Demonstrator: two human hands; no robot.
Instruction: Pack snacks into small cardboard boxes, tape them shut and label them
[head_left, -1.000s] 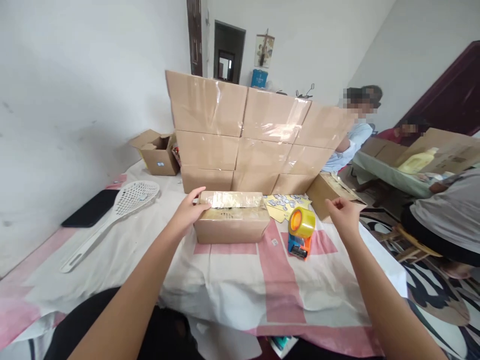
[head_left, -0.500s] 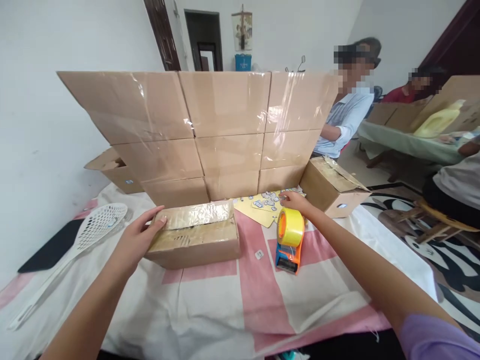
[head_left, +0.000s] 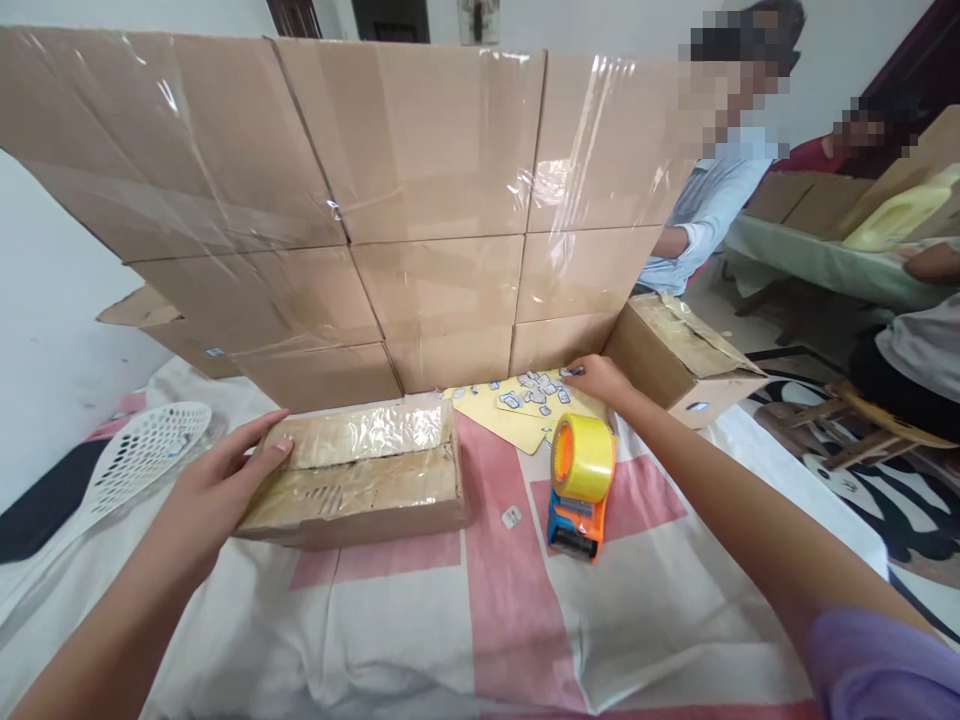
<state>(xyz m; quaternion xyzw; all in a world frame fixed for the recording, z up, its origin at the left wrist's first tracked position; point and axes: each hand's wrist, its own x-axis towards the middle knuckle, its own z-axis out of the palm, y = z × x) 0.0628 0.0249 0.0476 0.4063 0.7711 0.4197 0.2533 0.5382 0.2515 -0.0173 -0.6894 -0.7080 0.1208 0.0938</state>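
Observation:
My left hand (head_left: 217, 485) rests on the left end of a flat taped cardboard box (head_left: 360, 475) lying on the pink-and-white cloth (head_left: 510, 620). My right hand (head_left: 596, 378) reaches forward over a yellow sheet of small stickers (head_left: 521, 400), with its fingertips pinched at a sticker near the sheet's far right. Whether a sticker is lifted I cannot tell. A yellow tape roll in an orange-and-blue dispenser (head_left: 581, 480) stands just under my right forearm.
A wall of stacked taped cardboard boxes (head_left: 375, 200) rises close behind. Another box (head_left: 686, 365) lies tilted at the right, an open one (head_left: 169, 325) at the left. A white perforated paddle (head_left: 139, 460) lies at the left. Other people sit at right.
The view has moved closer to the stacked boxes. My right hand has reached from mid-air down onto the sticker sheet. My left hand stays on the flat box.

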